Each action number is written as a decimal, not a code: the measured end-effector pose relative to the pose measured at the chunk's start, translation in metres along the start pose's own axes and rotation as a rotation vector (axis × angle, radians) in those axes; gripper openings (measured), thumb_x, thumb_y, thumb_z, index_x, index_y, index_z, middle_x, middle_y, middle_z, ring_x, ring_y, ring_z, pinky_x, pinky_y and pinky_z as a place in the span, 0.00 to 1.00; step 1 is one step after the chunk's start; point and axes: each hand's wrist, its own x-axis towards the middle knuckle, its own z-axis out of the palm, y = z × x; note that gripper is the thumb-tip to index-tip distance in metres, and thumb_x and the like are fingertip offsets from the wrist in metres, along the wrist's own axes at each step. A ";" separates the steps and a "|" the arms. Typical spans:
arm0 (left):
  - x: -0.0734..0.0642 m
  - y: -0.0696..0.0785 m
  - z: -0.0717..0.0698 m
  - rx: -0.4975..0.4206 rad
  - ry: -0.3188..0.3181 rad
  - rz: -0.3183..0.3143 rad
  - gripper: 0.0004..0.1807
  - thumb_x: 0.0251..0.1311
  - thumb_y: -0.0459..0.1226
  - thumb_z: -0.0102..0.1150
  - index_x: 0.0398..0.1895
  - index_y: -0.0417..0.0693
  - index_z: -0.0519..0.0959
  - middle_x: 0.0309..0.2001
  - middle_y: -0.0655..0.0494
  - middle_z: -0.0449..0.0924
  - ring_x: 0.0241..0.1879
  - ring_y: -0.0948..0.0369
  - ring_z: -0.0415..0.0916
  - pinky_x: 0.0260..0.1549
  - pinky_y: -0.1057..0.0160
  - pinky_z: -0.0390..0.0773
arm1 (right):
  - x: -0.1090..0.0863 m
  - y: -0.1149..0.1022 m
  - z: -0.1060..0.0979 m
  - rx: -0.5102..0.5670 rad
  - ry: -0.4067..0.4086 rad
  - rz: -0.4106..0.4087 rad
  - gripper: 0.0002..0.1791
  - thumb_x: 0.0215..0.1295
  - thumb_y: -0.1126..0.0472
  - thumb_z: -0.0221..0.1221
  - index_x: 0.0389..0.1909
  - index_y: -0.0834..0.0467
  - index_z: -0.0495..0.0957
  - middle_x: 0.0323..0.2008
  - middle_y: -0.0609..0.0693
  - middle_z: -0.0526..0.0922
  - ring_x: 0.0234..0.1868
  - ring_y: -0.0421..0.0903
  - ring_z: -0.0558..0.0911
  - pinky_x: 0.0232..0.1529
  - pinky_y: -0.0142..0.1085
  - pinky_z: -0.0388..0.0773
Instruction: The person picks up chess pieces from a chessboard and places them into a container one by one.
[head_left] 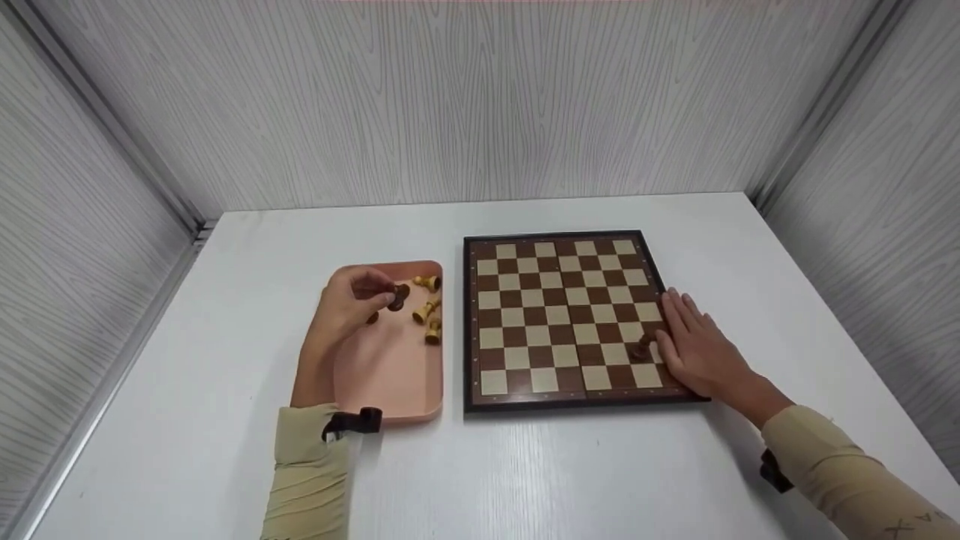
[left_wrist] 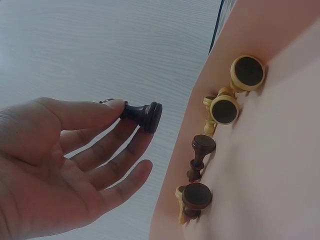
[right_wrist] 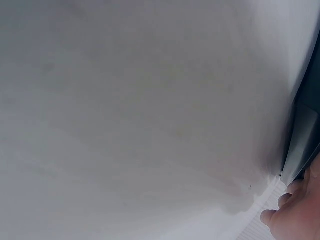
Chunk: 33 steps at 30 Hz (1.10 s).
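Observation:
My left hand (head_left: 349, 307) is above the pink tray (head_left: 390, 375), pinching a dark brown chess piece (left_wrist: 147, 116) between thumb and fingers. The piece's round base points away from the palm; its top is hidden by the thumb. At the board's right edge, my right hand (head_left: 701, 349) rests with fingers fairly straight, its thumb close to another dark chess piece (head_left: 640, 349). That piece is on the chessboard (head_left: 525, 401), near the lower right corner. Whether the thumb touches it I cannot tell. Only part of the right hand (right_wrist: 295, 212) shows in the right wrist view.
Inside the tray lie several light yellow chess pieces (head_left: 433, 332) and dark ones (left_wrist: 197, 196), bases showing in the left wrist view. A white table (head_left: 525, 465) carries both tray and board, with a narrow gap between them. Grey wood-patterned panels (head_left: 480, 105) enclose the back and sides.

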 end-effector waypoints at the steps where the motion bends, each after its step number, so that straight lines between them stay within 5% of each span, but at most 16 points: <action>1: 0.000 0.000 -0.001 -0.002 -0.012 -0.006 0.08 0.67 0.25 0.62 0.46 0.30 0.81 0.48 0.36 0.83 0.45 0.45 0.83 0.31 0.67 0.76 | 0.000 0.000 0.000 0.000 0.001 -0.001 0.37 0.83 0.49 0.38 0.80 0.69 0.46 0.80 0.67 0.48 0.79 0.66 0.48 0.72 0.65 0.52; 14: -0.003 0.004 -0.011 -0.006 -0.051 -0.057 0.12 0.69 0.31 0.62 0.50 0.30 0.80 0.54 0.36 0.79 0.54 0.43 0.80 0.42 0.67 0.79 | 0.000 0.000 -0.002 -0.002 -0.021 0.010 0.37 0.83 0.49 0.37 0.80 0.68 0.44 0.80 0.66 0.46 0.80 0.65 0.47 0.73 0.65 0.50; 21: -0.002 0.008 -0.001 -0.055 -0.066 -0.005 0.08 0.69 0.29 0.62 0.47 0.32 0.82 0.47 0.37 0.82 0.38 0.53 0.82 0.29 0.68 0.76 | -0.001 0.001 -0.001 0.002 -0.017 0.006 0.37 0.83 0.49 0.38 0.80 0.68 0.44 0.80 0.66 0.46 0.80 0.65 0.47 0.73 0.65 0.50; 26: 0.001 0.011 0.008 -0.054 -0.042 0.055 0.08 0.68 0.29 0.64 0.45 0.31 0.84 0.45 0.39 0.85 0.39 0.51 0.85 0.33 0.68 0.79 | -0.002 0.001 0.000 0.002 -0.025 0.010 0.37 0.83 0.48 0.37 0.80 0.68 0.43 0.80 0.66 0.45 0.80 0.65 0.46 0.73 0.65 0.50; 33: -0.003 0.022 0.019 -0.120 -0.092 0.035 0.10 0.70 0.32 0.62 0.49 0.32 0.81 0.44 0.40 0.84 0.34 0.56 0.80 0.34 0.67 0.79 | -0.001 0.001 0.000 0.014 -0.018 -0.008 0.37 0.83 0.48 0.37 0.80 0.68 0.43 0.80 0.66 0.45 0.80 0.66 0.46 0.72 0.66 0.50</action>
